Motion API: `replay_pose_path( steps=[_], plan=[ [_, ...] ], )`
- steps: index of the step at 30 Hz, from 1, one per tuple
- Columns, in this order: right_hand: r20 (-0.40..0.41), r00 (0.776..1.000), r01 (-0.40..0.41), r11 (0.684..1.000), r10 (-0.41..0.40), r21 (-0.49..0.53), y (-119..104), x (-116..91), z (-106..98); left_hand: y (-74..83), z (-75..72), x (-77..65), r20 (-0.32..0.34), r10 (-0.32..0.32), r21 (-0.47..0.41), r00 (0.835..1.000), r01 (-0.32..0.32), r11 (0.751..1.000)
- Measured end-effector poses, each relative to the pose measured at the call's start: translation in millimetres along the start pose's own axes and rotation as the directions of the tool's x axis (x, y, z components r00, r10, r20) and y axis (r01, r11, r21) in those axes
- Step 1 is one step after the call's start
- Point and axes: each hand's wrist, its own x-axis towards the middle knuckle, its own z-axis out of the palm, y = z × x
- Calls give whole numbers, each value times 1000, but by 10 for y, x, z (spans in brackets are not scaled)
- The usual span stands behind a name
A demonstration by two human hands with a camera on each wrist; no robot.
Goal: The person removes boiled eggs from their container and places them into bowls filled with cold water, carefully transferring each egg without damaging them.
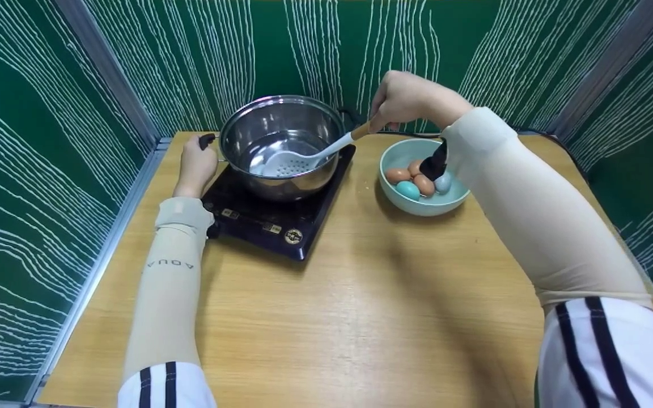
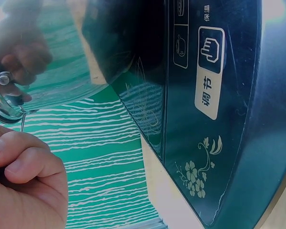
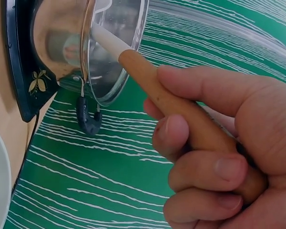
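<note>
My left hand (image 1: 197,164) curls round the black side handle (image 1: 207,140) of a shiny steel pot (image 1: 289,190). In the left wrist view, bent fingers (image 2: 31,164) show beside that pot's wall. A slotted spoon (image 1: 335,146), pale grey with a wooden handle, slants down into the pot, its perforated head low inside, where clear liquid seems to lie. The wooden handle (image 3: 181,112) is gripped by my right hand (image 1: 411,102), above and to the right of the pot. Whether the spoon's head touches the pot's bottom I cannot tell.
Under the pot is a black induction cooker (image 1: 258,224). To its right stands a pale green bowl (image 1: 425,209) holding several eggs, brown ones (image 1: 424,185), a turquoise one (image 1: 407,190) and a pale blue one (image 1: 443,182). Green white-streaked panels (image 1: 270,51) enclose the wooden table (image 1: 349,317).
</note>
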Motion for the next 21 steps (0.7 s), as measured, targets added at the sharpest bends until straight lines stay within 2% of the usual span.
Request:
replay_pose_path(
  steps=[5, 10, 14, 21],
  plan=[
    [45, 999, -16, 998, 13, 61, 56, 47, 61, 5, 2, 2, 0, -7, -1, 1000, 7, 1000],
    [89, 996, -46, 985, 31, 169, 115, 85, 148, 1, 13, 2, -6, 7, 1, 1000, -7, 1000],
    [92, 995, -57, 973, 37, 225, 147, 99, 181, -3, 16, -1, 0, 8, -1, 1000, -8, 1000],
    [76, 995, -85, 963, 67, 258, 191, 95, 169, 13, -5, -2, 15, -30, -23, 999, 30, 999]
  ],
)
